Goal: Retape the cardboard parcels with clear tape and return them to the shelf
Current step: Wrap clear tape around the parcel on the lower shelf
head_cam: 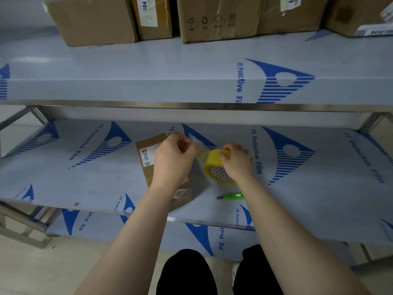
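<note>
A flat brown cardboard parcel (148, 165) with a white label lies on the middle shelf (85, 184), partly hidden under my left forearm. My right hand (236, 161) grips a yellowish roll of clear tape (214, 167), tilted on edge just right of the parcel. My left hand (173, 155) pinches the loose end of the tape strip (201, 151), which stretches from the roll over the parcel's right side.
A green box cutter (232, 196) lies on the shelf near the front edge, below the tape roll. Several cardboard boxes (217, 18) stand at the back of the upper shelf (148, 81). Both shelves wear blue-printed protective film. A lower shelf and my knees show below.
</note>
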